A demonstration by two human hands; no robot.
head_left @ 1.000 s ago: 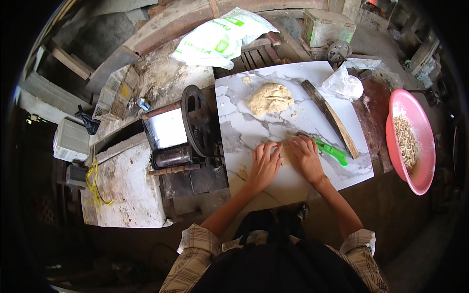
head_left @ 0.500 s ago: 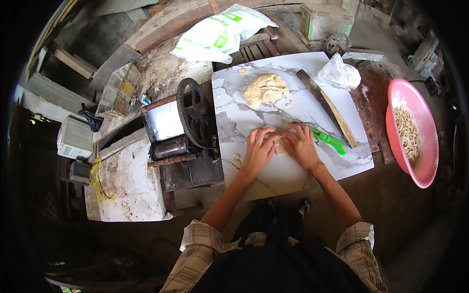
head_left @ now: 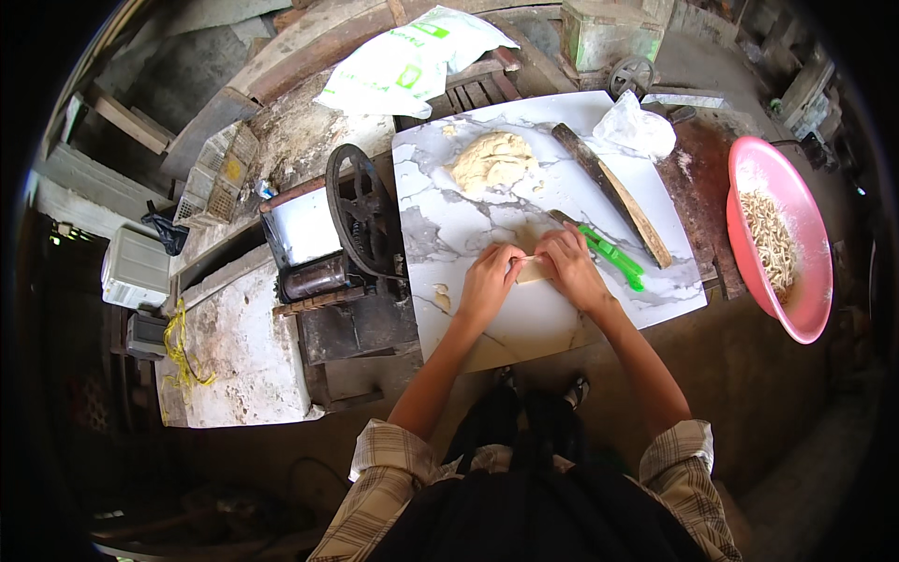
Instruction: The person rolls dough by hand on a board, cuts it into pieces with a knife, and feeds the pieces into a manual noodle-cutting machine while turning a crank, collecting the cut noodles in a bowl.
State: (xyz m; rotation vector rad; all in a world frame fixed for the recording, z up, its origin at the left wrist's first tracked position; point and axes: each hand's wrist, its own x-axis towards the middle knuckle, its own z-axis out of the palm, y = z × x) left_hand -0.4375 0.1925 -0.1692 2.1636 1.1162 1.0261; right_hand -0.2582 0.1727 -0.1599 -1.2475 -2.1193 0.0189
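Observation:
A small flat piece of dough (head_left: 534,272) is between my two hands over the white marbled board (head_left: 468,328). My left hand (head_left: 493,276) pinches its left end, and my right hand (head_left: 569,269) has its fingers closed on the right end, with the upper edge raised. Just right of my right hand lies a green-handled cutter (head_left: 613,255), its dark blade end pointing up and left. A larger lump of pale dough (head_left: 493,162) rests farther back on the board. Small dough scraps (head_left: 441,297) lie left of my left hand.
A long wooden stick (head_left: 613,195) lies slanted on the board's right, near a white plastic bag (head_left: 637,129). Farther right stands a pink basin (head_left: 817,281) holding many thin dough pieces. A roller machine with a dark handwheel (head_left: 335,201) borders the board's left.
My fingers have shifted from pressing down close together to pinching and lifting the dough's upper edge. The whole view has moved slightly.

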